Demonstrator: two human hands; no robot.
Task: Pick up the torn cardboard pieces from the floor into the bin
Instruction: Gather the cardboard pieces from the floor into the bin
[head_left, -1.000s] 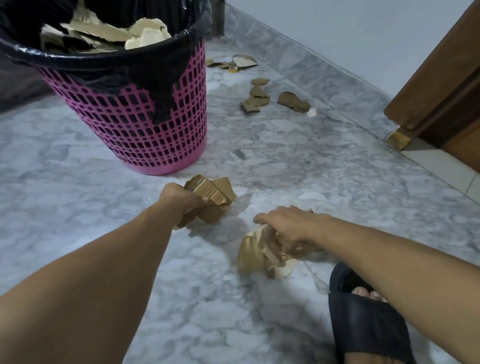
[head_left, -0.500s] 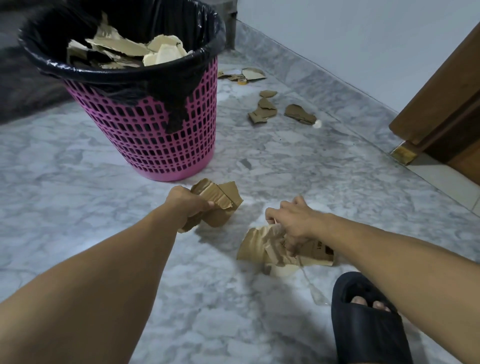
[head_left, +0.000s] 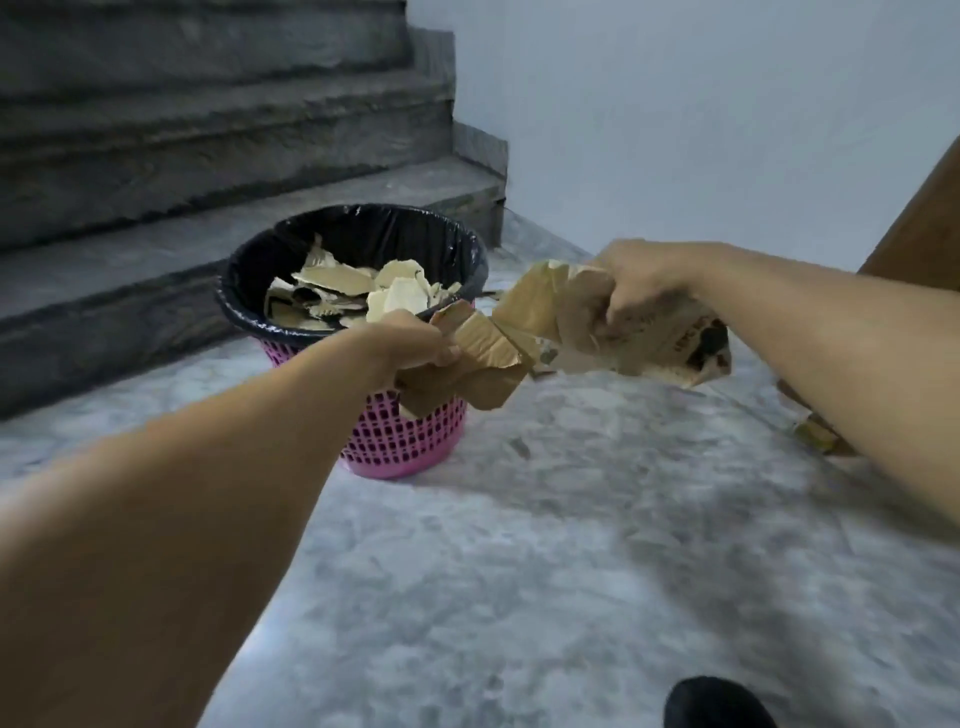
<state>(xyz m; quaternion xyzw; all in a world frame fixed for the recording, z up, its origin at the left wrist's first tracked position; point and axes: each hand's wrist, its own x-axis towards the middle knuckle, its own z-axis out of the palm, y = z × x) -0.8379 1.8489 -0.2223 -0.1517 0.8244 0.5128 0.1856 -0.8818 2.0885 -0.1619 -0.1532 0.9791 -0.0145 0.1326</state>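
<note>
The torn cardboard pieces are in three places. Many lie in the bin (head_left: 358, 280) already, a pale heap that sits a little below the rim. The left hand (head_left: 415, 343) is closed tight on a folded brown bunch of cardboard (head_left: 467, 364), and it holds the bunch in the air just beside the near edge of the bin. The right hand (head_left: 639, 291) is closed on a bigger, crumpled bunch (head_left: 649, 338) (it has some dark print on it), up in the air to the right of the bin and not over it yet. The two bunches nearly touch in the middle.

So a big part of the job looks done, and these two handfuls look like the next to go in. Neither one is over the opening, so both still need to move a bit more and then be let go.

One more scrap (head_left: 815, 434) seems to lie on the grey marble floor (head_left: 519, 571) under the right arm, but it is half hidden. I cannot tell if more pieces lie behind the arms or the bin.
</note>
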